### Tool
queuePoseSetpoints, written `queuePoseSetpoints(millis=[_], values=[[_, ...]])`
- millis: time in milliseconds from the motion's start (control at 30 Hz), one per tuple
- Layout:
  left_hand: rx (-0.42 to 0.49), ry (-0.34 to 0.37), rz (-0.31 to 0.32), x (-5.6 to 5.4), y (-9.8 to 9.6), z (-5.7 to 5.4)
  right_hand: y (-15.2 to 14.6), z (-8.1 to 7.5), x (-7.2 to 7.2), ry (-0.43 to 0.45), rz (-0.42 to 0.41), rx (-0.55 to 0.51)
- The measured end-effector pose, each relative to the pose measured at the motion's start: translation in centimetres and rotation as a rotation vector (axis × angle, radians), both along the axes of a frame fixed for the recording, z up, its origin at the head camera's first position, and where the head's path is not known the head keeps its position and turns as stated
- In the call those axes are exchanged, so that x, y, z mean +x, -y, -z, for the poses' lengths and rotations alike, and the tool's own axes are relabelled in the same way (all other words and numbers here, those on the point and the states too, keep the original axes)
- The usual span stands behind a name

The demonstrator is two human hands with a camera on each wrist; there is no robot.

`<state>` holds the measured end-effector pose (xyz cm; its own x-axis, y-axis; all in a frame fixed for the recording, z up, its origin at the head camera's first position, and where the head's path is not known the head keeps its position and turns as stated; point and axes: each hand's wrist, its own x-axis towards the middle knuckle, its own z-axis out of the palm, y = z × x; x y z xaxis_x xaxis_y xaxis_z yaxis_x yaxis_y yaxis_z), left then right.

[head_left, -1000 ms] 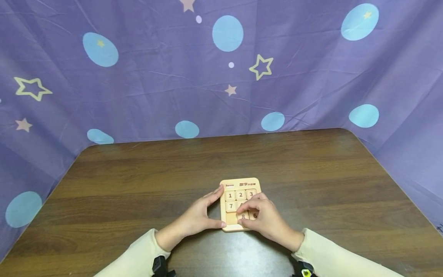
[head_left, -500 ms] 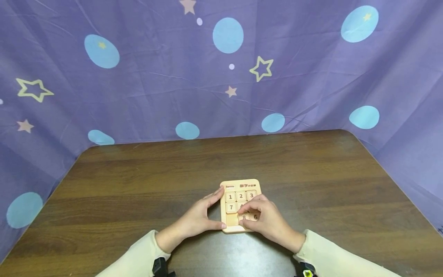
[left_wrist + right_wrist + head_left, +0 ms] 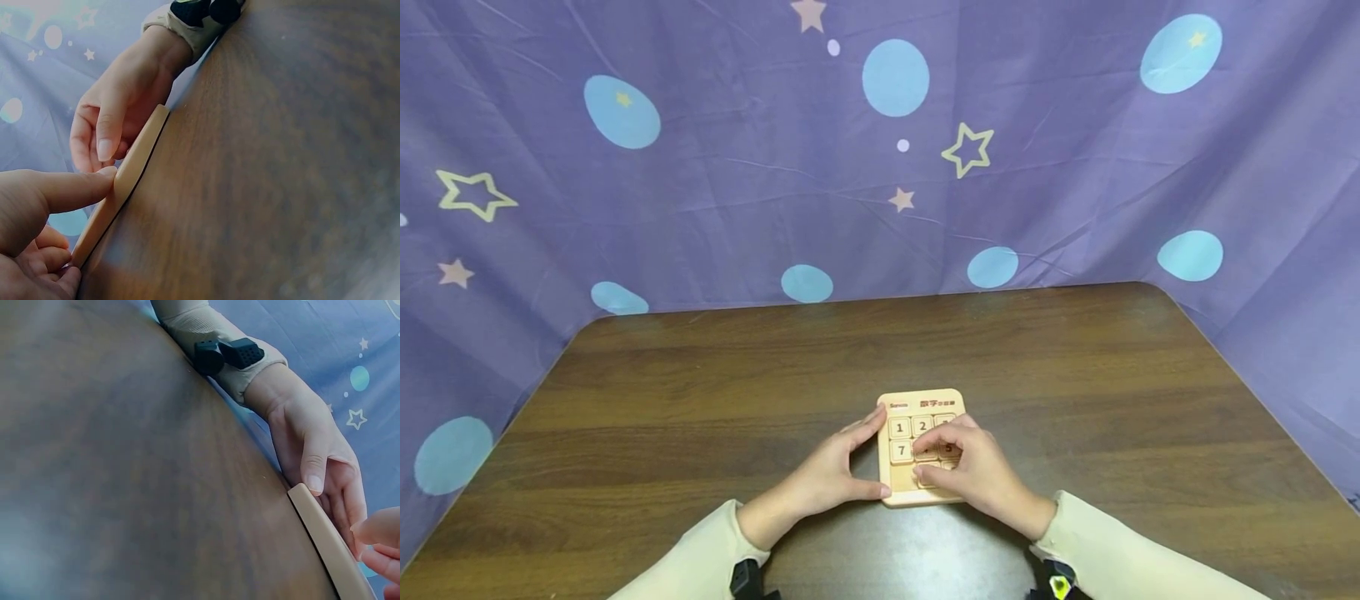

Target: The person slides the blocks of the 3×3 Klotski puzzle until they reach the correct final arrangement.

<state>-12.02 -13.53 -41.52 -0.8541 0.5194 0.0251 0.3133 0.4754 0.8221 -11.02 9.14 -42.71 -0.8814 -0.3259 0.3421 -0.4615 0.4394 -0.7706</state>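
A pale wooden number slide puzzle (image 3: pixel 898 498) lies on the table in the middle of the head view. Tiles 1 (image 3: pixel 899 428), 2 (image 3: pixel 922 426) and 7 (image 3: pixel 902 451) show plainly, with a bare slot (image 3: pixel 901 477) below the 7. My left hand (image 3: pixel 822 468) holds the puzzle's left side, thumb at the near corner and fingers farther up; the left wrist view shows this thumb (image 3: pixel 81 187) on the edge. Over the puzzle's right half is my right hand (image 3: pixel 981 471), thumb and index finger apart, bent close over the tiles. It partly covers the 3, middle and lower-right tiles.
The brown wooden table (image 3: pixel 715 392) spreads around the puzzle. Behind it hangs a purple cloth (image 3: pixel 737 167) with stars and blue spots. Dark wrist devices (image 3: pixel 747 579) sit on the pale sleeves (image 3: pixel 700 550).
My right hand has shifted slightly, its index finger higher and its thumb raised toward the middle row. The 5 now shows and the 6 is covered. My left hand stays put.
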Motion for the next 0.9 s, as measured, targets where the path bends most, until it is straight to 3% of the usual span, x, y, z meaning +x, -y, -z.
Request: queuePoseSetpoints(millis=[333, 900], values=[[-0.005, 0.010, -0.004, 0.1, 0.0, -0.2, 0.6, 0.0, -0.8, 0.000, -0.003, 0.058], [-0.021, 0.035, -0.021, 0.1, 0.0, -0.3, 0.6, 0.0, -1.1, 0.006, 0.008, 0.066]])
